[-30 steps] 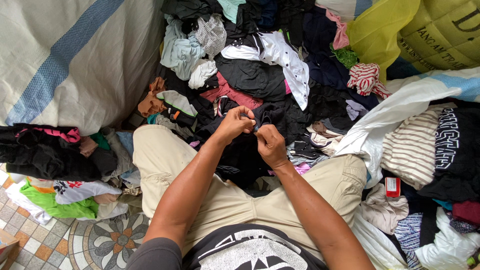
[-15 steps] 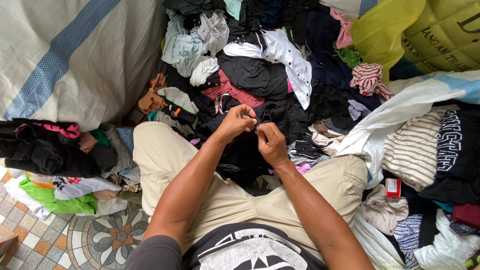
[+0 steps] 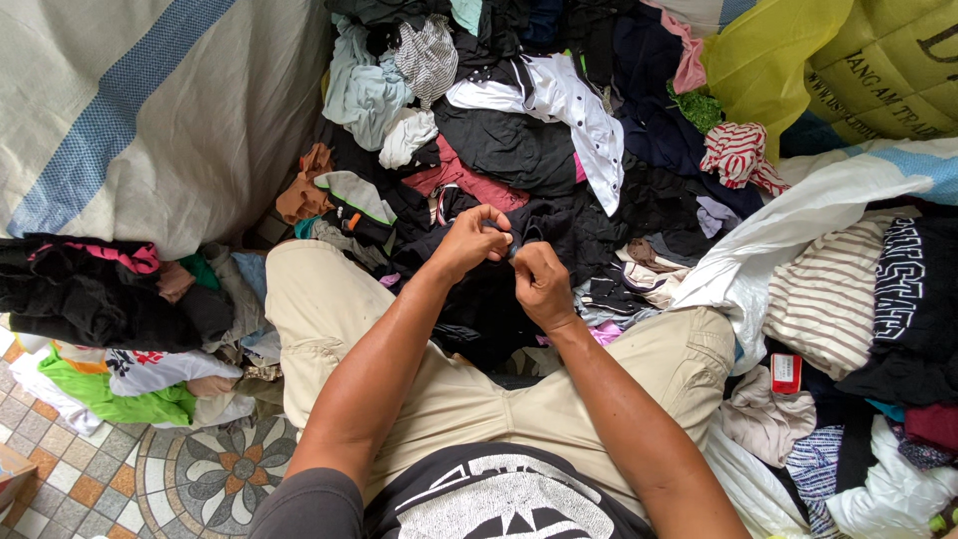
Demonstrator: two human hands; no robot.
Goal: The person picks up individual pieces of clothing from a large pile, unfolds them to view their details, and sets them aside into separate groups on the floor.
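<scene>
Still pinching the black garment (image 3: 519, 235) with fingers of left hand (image 3: 469, 243) and right hand (image 3: 542, 286), over the clothes pile (image 3: 559, 150) between the knees; barely shifting since 1 second ago, grips closing slightly together.

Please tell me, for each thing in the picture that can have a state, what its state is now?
Left hand: closed, pinching the black cloth garment.
Right hand: closed, pinching the same garment.
Black cloth garment: crumpled, hanging between the knees.
White buttoned shirt: spread open on the pile.
Red-and-white striped cloth: bunched up.
Yellow woven sack: bulging, full.
</scene>
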